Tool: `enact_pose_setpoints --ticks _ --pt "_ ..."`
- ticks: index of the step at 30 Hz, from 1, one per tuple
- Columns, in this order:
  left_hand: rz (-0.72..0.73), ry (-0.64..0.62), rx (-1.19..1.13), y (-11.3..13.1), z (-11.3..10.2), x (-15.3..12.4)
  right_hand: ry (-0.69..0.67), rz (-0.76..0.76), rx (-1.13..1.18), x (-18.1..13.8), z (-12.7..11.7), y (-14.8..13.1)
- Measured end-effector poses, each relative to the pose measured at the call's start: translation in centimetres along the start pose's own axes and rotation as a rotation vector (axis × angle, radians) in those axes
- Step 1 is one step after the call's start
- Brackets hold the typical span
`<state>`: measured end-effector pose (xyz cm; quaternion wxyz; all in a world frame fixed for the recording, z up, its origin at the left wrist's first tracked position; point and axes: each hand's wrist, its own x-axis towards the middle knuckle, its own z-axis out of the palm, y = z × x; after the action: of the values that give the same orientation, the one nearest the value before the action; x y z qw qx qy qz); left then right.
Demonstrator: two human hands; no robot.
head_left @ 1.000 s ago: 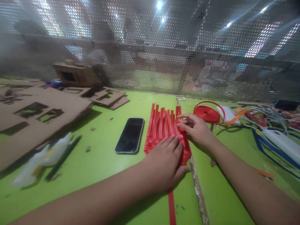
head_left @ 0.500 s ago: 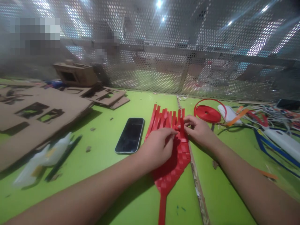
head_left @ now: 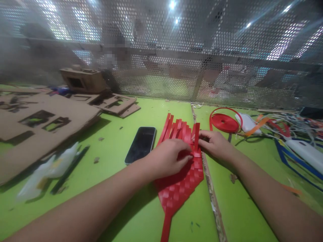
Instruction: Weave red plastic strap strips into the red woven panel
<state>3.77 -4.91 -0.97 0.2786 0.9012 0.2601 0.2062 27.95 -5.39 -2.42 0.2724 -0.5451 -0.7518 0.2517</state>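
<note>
A red woven piece (head_left: 180, 183) made of flat strips lies on the green table. Its checkered body narrows to a single tail strip at the bottom, while loose strip ends (head_left: 168, 127) fan out at the top. My left hand (head_left: 171, 157) rests over the weave with curled fingers, thumb and fingertips pinched at its right part; what lies between them is hard to see. At the upper right edge, my right hand (head_left: 214, 143) has its fingers closed on a red strip, partly hidden behind an upright strip end (head_left: 197, 134).
A black phone (head_left: 141, 145) lies left of the weave. Farther left are cardboard cutouts (head_left: 80, 116), white glue bottles (head_left: 57, 164) and a dark pen (head_left: 70, 169). A red strip roll (head_left: 224, 123), cables and a white glue gun (head_left: 305, 153) lie right. Perforated metal (head_left: 161, 77) stands behind.
The weave has turned slightly, its tail swinging left. My left fingertips have moved down a little, and the strip ends near my right hand have shifted.
</note>
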Motion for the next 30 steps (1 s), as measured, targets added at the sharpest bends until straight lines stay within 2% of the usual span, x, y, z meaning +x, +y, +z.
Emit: enact_pose_setpoints --ticks 3,8,13,20,25,30 --pt "0.086 -0.075 0.136 0.3 0.4 -0.2 -0.033 -0.008 -0.016 -0.5 -0.4 -0.5" --pt "0.076 -0.086 0.242 0.8 1.1 -0.4 -0.002 0.049 -0.046 -1.9 -0.9 -1.8" --pt "0.080 -0.095 0.261 1.0 1.1 -0.5 -0.060 0.053 -0.021 -2.5 -1.4 -1.8" --pt "0.066 -0.095 0.294 1.0 1.3 -0.6 0.009 -0.038 -0.042 -2.1 -0.4 -1.6" --pt "0.059 -0.103 0.303 1.3 1.4 -0.7 0.027 -0.007 -0.168 -2.1 -0.4 -1.1" --pt "0.012 -0.182 0.397 2.5 1.9 -1.5 0.088 0.021 -0.115 -1.9 -0.4 -0.9"
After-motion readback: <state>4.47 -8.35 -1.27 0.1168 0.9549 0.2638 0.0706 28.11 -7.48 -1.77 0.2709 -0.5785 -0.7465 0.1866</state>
